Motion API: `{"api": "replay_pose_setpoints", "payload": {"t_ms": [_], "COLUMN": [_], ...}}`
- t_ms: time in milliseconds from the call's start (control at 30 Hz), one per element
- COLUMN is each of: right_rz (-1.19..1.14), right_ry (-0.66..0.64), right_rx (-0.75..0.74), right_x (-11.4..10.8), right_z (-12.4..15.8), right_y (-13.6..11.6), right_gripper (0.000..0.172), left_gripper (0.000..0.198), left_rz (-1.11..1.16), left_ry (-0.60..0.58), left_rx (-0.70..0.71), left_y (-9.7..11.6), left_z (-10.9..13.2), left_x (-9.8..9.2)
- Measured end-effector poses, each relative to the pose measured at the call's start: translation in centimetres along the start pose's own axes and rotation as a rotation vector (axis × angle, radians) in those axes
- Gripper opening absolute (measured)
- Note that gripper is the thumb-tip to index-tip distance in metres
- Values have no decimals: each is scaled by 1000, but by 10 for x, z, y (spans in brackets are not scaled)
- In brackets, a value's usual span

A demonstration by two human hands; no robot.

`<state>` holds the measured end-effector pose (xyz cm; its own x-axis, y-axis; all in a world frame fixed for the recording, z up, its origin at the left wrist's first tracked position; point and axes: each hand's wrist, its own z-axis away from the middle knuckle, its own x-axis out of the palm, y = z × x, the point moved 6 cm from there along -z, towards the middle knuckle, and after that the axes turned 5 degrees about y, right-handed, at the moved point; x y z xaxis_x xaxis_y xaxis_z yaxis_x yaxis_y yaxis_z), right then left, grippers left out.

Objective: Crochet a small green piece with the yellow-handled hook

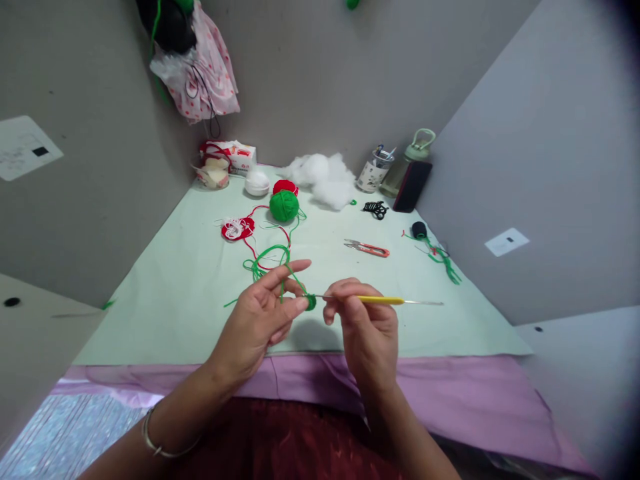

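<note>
Above the near part of the desk (165,300), a small green crochet piece (311,303) is pinched by the partly spread left hand (265,310) | a yellow-handled crochet hook (383,300) is gripped by the curled right hand (367,327), tip at the piece | beyond, orange-handled thread snips (374,249) and a green yarn ball (284,206) are seen

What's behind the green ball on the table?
Behind the green ball is a red ball, its top showing. White stuffing lies farther back, to the right. The red ball's lower part is covered, so I can't tell whether the balls touch.
</note>
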<state>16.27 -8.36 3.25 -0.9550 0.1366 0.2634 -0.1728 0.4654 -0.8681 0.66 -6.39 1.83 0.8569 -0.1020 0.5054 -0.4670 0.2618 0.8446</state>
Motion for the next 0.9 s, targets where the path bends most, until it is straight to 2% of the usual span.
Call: {"api": "replay_pose_setpoints", "payload": {"t_ms": [133,233,300,367,400,467,533,600,700,900], "right_rz": [184,398,554,611,589,461,273,126,76,-34], "right_ry": [-28,-16,-38,-49,-38,28,68,49,6,31], "right_rx": [-159,-305,-447,-521,-504,-371,-195,-77,-33,110], "right_x": [6,7,8,7,4,-4,-9,-7,-1,-5], "right_z": [7,16,23,25,24,17,9,5,2,-1], "right_y": [-5,-7,-9,-11,-12,-10,-5,0,4,13], "right_gripper": [18,26,33,37,35,27,21,18,15,17], "left_gripper": [41,45,50,51,49,40,34,34,34,33], "left_rz": [-32,-27,28,104,144,205,231,207,122,79], "left_ry": [-11,44,38,-5,-26,-44,-38,-37,-50,-62], "left_rx": [25,54,0,-115,-165,-210,-179,-134,-78,-45], "left_y": [-9,-12,-16,-21,-22,-20,-16,-14,-14,-12], "left_z": [1,1,0,-2,-2,-4,-6,-6,-4,-1], "left_x": [4,3,3,5,5,5,4,5,8,7]}}
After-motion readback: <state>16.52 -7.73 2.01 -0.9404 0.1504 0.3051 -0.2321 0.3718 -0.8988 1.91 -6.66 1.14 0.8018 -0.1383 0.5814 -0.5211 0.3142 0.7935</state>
